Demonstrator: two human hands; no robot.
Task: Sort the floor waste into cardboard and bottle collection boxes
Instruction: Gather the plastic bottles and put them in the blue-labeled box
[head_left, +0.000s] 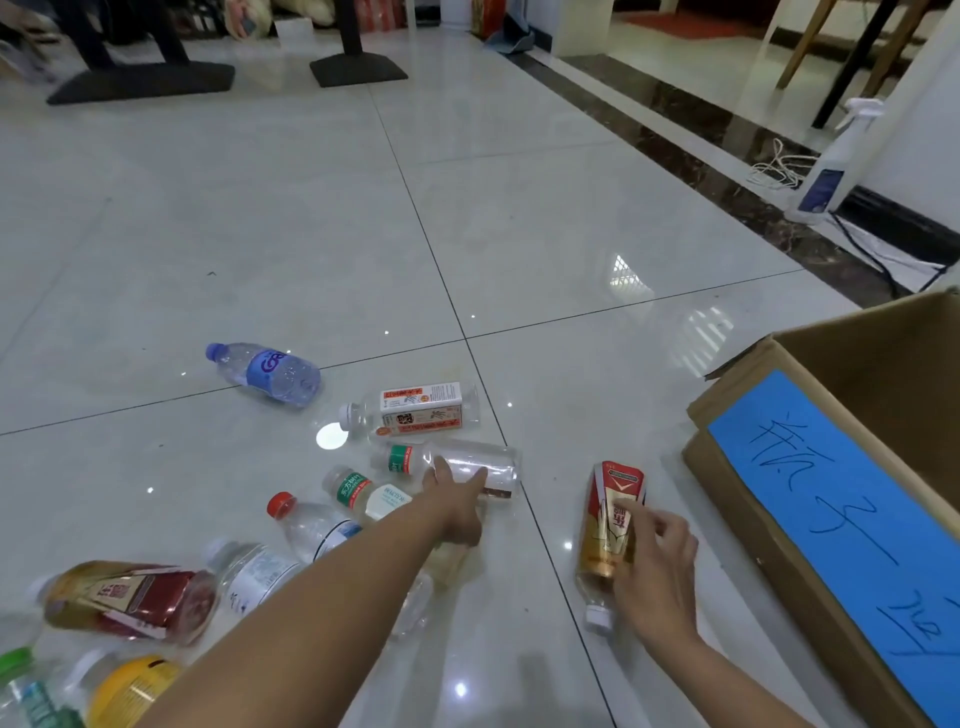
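Left grip (457, 501): reached out over the glossy white tiled floor (260, 234), thumb and fingers straight and spread on the clear plastic bottle with a green neck label (470, 464); released, not closed round it.
Right grip (655, 566): grasping the gold-and-red labelled plastic bottle (609, 530), forefinger laid along the label and the other fingers curled at its side.
Gold-and-red bottle: its white cap points back toward the person, and it is just beside the brown cardboard box with a blue handwritten paper label (878, 358).
Clear bottle: lying on its side on the floor, between the bottle with a white-and-orange label (418, 410) and a red-capped clear bottle (310, 522).
Further out: a purple-capped water bottle with a blue label (267, 371) lies alone on its side.
Near left: more bottles in a loose heap by the left forearm.
Box: open at the top, at the right edge of the view.
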